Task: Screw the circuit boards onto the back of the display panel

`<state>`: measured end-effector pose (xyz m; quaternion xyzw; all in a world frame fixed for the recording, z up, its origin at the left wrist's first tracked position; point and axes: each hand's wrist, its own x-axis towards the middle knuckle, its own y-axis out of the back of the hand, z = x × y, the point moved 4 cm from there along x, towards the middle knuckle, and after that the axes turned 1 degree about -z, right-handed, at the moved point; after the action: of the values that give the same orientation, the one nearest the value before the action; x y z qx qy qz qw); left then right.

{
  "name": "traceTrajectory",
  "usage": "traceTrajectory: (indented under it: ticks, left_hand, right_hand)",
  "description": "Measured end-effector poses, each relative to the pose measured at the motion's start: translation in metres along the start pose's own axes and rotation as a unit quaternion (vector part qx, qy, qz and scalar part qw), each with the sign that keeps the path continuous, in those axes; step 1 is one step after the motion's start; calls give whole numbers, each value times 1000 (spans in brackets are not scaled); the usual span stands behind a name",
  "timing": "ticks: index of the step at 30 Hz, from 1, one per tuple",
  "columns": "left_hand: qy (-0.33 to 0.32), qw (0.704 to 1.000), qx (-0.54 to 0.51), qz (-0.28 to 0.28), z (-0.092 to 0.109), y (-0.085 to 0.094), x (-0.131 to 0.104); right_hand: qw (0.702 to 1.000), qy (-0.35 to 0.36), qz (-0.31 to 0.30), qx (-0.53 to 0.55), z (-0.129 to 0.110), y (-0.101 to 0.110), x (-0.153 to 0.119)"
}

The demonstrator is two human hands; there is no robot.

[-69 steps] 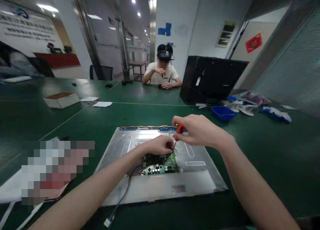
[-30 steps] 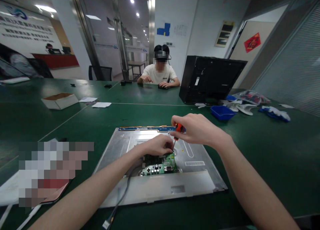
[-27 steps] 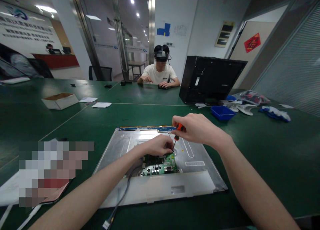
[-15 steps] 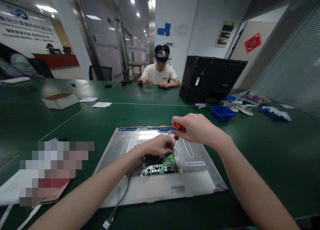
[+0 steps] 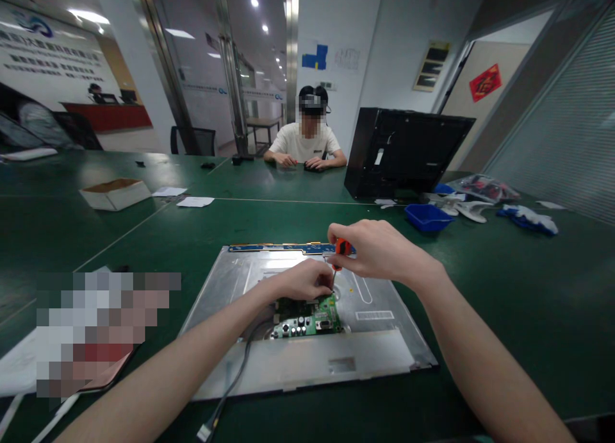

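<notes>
- Right hand (image 5: pixel 372 247) gripped a screwdriver (image 5: pixel 343 246) (red and black), tip by the circuit board (image 5: pixel 328 309).
- Left hand (image 5: pixel 303 279) curled close by; I couldn't tell its contents.

Dim; bright far ceiling lights (image 5: pixel 89 16), glare on metal panel (image 5: pixel 369 350), sheen on table (image 5: pixel 269 222), edges stretched, near-left patch pixelated.
</notes>
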<state>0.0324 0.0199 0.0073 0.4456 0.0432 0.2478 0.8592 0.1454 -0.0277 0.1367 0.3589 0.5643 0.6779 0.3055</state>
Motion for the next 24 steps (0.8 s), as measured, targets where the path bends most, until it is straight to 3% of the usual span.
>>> traceTrajectory:
  ticks: [24]
  left_hand:
    - [-9,1000,-10,1,-1,-1,0]
  right_hand:
    - [1000,-1,-19,13,-2,4,-1]
